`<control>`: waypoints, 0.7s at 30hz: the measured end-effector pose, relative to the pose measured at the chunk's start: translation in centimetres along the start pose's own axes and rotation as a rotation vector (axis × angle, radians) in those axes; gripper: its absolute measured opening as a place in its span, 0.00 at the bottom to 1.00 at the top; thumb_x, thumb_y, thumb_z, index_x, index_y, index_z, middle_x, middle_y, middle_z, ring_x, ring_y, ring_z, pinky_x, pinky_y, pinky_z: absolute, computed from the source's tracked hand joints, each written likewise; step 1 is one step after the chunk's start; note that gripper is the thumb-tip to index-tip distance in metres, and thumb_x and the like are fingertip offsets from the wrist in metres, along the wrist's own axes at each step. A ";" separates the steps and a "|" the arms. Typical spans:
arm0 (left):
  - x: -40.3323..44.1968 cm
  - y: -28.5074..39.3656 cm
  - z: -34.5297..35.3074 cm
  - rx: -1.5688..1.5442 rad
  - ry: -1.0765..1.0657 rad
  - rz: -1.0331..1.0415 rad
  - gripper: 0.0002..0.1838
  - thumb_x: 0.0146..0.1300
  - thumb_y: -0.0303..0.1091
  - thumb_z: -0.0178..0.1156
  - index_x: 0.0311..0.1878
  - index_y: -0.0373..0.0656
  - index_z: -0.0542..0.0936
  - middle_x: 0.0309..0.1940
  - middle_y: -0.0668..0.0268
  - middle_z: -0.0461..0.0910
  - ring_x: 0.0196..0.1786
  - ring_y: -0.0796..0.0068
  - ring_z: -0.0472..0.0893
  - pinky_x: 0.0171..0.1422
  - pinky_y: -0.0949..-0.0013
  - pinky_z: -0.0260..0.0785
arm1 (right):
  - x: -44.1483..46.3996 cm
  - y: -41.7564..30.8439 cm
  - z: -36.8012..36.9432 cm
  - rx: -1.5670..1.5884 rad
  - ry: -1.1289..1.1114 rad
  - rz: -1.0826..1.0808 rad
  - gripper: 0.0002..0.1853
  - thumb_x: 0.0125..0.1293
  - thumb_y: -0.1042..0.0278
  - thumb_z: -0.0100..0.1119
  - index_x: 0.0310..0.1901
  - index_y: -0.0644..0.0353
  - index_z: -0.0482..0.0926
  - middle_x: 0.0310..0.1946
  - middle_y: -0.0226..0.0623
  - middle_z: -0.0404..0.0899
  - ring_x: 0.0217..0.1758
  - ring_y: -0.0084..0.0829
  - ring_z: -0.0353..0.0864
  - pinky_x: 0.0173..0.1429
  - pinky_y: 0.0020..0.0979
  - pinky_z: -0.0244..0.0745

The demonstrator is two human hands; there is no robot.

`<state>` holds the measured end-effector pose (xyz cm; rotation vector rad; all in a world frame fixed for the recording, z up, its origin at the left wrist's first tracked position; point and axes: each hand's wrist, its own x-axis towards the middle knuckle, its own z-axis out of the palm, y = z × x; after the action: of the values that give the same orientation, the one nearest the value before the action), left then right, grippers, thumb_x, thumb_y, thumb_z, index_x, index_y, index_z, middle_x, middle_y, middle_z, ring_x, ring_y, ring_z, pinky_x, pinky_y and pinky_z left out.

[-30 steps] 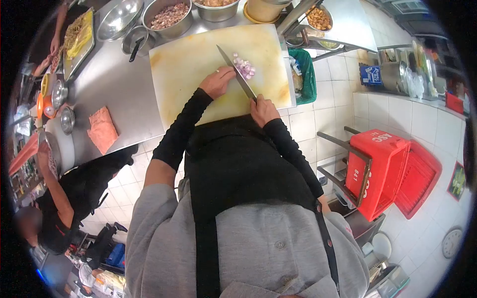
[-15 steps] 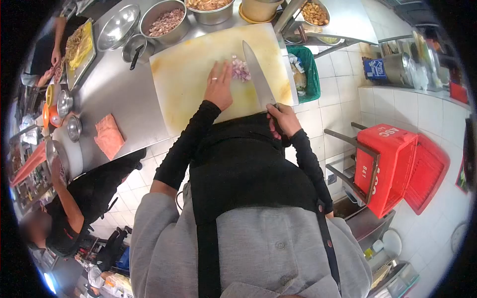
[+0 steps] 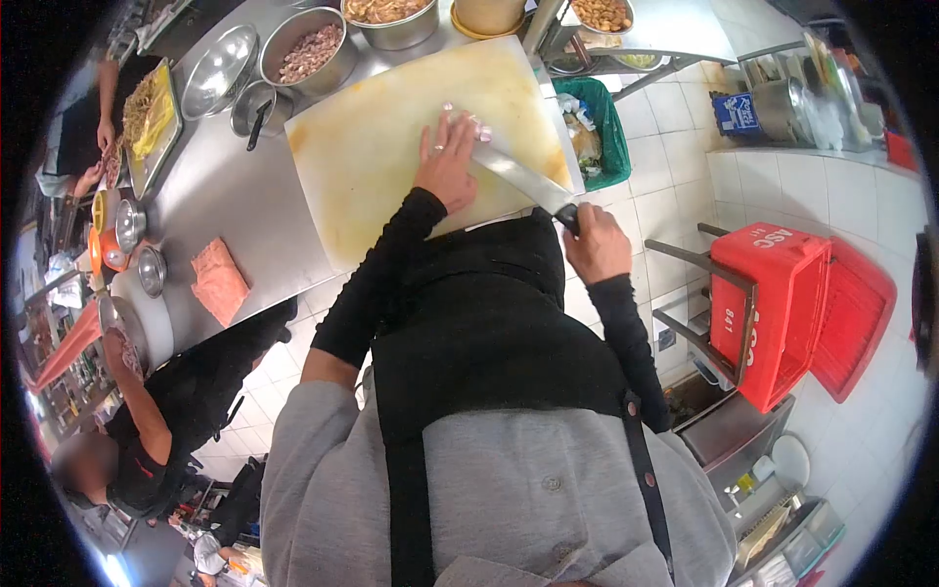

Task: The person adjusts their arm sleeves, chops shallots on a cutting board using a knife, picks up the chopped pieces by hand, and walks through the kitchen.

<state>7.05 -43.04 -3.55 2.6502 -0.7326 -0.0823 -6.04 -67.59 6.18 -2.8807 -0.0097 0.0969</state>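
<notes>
Onion (image 3: 483, 134) lies near the middle of the board (image 3: 357, 157). Right hand (image 3: 599, 243), just off the board's near right corner, has its grip closed round the knife (image 3: 523, 179), blade slanting forward-left to the onion; left hand (image 3: 448, 164), nearer the onion, lies over the board, fingers slightly spread.

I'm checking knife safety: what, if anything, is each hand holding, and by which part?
The right hand holds the knife by its black handle. The left hand is at the onion pieces; whether it grips any cannot be told.
</notes>
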 end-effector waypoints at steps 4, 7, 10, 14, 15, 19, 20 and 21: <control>0.9 -3.2 1.5 -0.109 0.089 -0.043 0.49 0.56 0.38 0.62 0.78 0.33 0.52 0.80 0.48 0.47 0.82 0.39 0.43 0.83 0.42 0.36 | -2.4 2.7 0.3 0.153 0.034 0.074 0.12 0.59 0.66 0.67 0.38 0.62 0.74 0.29 0.47 0.80 0.33 0.50 0.82 0.36 0.47 0.77; 2.0 -3.3 1.9 -0.187 0.174 -0.025 0.52 0.58 0.46 0.67 0.77 0.31 0.51 0.78 0.43 0.49 0.80 0.38 0.47 0.83 0.45 0.41 | -2.2 3.2 2.3 0.449 0.015 0.168 0.12 0.64 0.63 0.67 0.37 0.64 0.78 0.21 0.51 0.81 0.27 0.55 0.82 0.31 0.46 0.76; 2.7 -2.5 2.8 -0.200 0.211 -0.042 0.51 0.59 0.47 0.69 0.76 0.31 0.54 0.75 0.41 0.54 0.77 0.37 0.53 0.81 0.46 0.46 | -1.6 2.9 5.6 0.779 -0.205 0.424 0.17 0.70 0.61 0.64 0.31 0.68 0.78 0.15 0.41 0.77 0.15 0.36 0.79 0.22 0.36 0.72; 2.6 -1.5 3.7 -0.384 0.278 -0.092 0.43 0.60 0.40 0.67 0.73 0.30 0.59 0.71 0.41 0.60 0.75 0.38 0.56 0.79 0.45 0.50 | -1.1 1.9 8.1 1.085 -0.242 0.507 0.19 0.73 0.58 0.61 0.33 0.69 0.77 0.15 0.37 0.76 0.13 0.25 0.76 0.18 0.33 0.69; 2.3 -1.0 3.6 -0.418 0.307 -0.104 0.41 0.60 0.38 0.66 0.72 0.30 0.60 0.70 0.41 0.61 0.75 0.39 0.57 0.78 0.46 0.51 | -0.9 1.4 7.7 0.977 -0.293 0.506 0.17 0.72 0.59 0.62 0.33 0.67 0.76 0.18 0.41 0.78 0.16 0.32 0.80 0.22 0.36 0.74; 2.0 1.4 -0.3 -0.288 0.346 0.074 0.37 0.58 0.32 0.61 0.72 0.38 0.64 0.74 0.48 0.59 0.77 0.40 0.54 0.80 0.38 0.44 | -2.1 -0.5 6.4 0.255 0.092 0.125 0.11 0.65 0.62 0.64 0.38 0.60 0.75 0.30 0.45 0.81 0.30 0.48 0.83 0.34 0.44 0.79; 1.7 1.7 -1.8 -0.166 0.243 0.155 0.37 0.57 0.31 0.60 0.72 0.40 0.65 0.76 0.51 0.58 0.78 0.40 0.53 0.80 0.36 0.42 | -2.1 -0.8 5.5 0.183 0.096 0.116 0.12 0.64 0.62 0.65 0.41 0.60 0.75 0.31 0.44 0.80 0.31 0.47 0.83 0.34 0.44 0.79; 1.5 1.9 -2.7 -0.043 0.141 0.236 0.37 0.56 0.30 0.59 0.73 0.43 0.65 0.77 0.53 0.57 0.79 0.40 0.52 0.80 0.34 0.39 | -2.2 -1.0 4.7 0.110 0.102 0.106 0.13 0.63 0.63 0.66 0.43 0.59 0.75 0.32 0.43 0.79 0.32 0.46 0.82 0.35 0.44 0.79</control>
<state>7.84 -44.34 -0.32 2.4791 -0.9754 0.1503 -8.51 -65.45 2.02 -2.7716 0.1623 -0.0287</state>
